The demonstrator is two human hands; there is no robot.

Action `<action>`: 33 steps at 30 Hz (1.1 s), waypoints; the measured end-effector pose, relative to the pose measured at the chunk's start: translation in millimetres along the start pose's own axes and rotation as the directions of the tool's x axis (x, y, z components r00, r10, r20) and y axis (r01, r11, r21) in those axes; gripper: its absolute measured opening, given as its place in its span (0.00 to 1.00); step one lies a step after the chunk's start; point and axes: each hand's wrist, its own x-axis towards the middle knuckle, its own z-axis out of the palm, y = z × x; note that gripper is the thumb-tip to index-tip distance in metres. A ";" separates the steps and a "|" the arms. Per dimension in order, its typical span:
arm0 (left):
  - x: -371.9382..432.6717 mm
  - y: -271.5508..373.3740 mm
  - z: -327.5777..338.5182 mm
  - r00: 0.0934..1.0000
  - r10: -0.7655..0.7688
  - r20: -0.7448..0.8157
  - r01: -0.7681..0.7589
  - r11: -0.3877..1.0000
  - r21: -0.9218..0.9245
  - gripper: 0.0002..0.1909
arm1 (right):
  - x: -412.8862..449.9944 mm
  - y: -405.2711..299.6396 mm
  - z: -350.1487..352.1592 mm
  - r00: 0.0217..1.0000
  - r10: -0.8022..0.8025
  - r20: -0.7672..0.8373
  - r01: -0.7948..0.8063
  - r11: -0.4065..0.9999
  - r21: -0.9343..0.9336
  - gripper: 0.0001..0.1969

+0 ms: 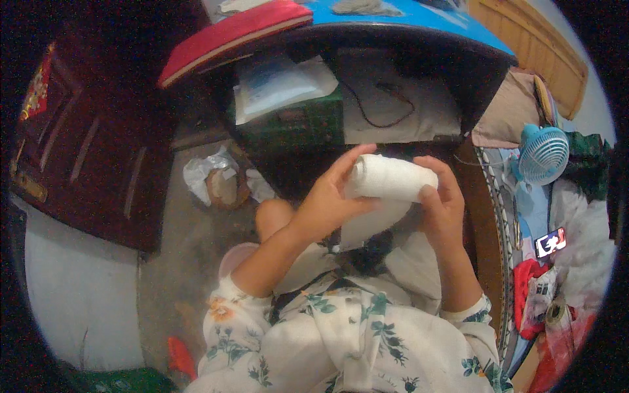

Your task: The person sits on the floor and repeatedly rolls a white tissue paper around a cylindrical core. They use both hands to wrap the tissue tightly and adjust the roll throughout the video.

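A thick roll of white gauze-like cloth (395,178) is held up in front of me, above my lap. My left hand (331,191) wraps around its left end, fingers behind and thumb along the lower side. At the other end, my right hand (442,196) grips it between thumb and fingers. From the roll's underside a loose flap of the same white cloth (376,221) hangs towards my lap. Where the flap ends is hard to tell among the pale cloth below.
Ahead stands a desk with a blue top (417,19) and a folded red cloth (236,37). Beneath it, a white packet (285,88) lies on a green crate (295,123). On the right are a blue fan (543,154) and a lit phone (550,242). A plastic bag (196,179) rests on the floor.
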 end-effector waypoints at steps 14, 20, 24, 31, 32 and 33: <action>19.5 37.0 -17.2 0.827 0.431 0.360 -0.540 0.433 0.722 0.29 | 16.4 -5.6 9.8 0.977 0.214 0.024 -0.215 0.976 0.043 0.17; 21.3 42.1 -8.8 0.836 0.355 0.419 -0.517 0.250 0.819 0.29 | 16.7 -12.8 12.2 0.967 0.247 0.055 -0.246 0.969 -0.015 0.18; 24.3 38.0 -21.0 0.920 0.192 0.342 -0.384 0.618 0.686 0.29 | 10.5 -3.0 11.2 0.991 0.091 0.101 -0.102 0.989 0.107 0.19; 22.9 26.7 -29.2 0.935 -0.254 0.246 0.218 0.962 0.163 0.21 | 6.6 -15.7 13.4 0.944 0.324 0.067 -0.318 0.944 -0.085 0.13; 23.2 25.9 -30.5 0.911 -0.308 0.274 0.312 0.950 0.032 0.21 | 6.8 -18.0 12.5 0.941 0.331 0.063 -0.321 0.937 -0.136 0.10; 23.3 24.7 -31.4 0.881 -0.357 0.312 0.403 0.910 -0.097 0.21 | 6.3 -19.4 11.8 0.939 0.339 0.058 -0.324 0.927 -0.187 0.09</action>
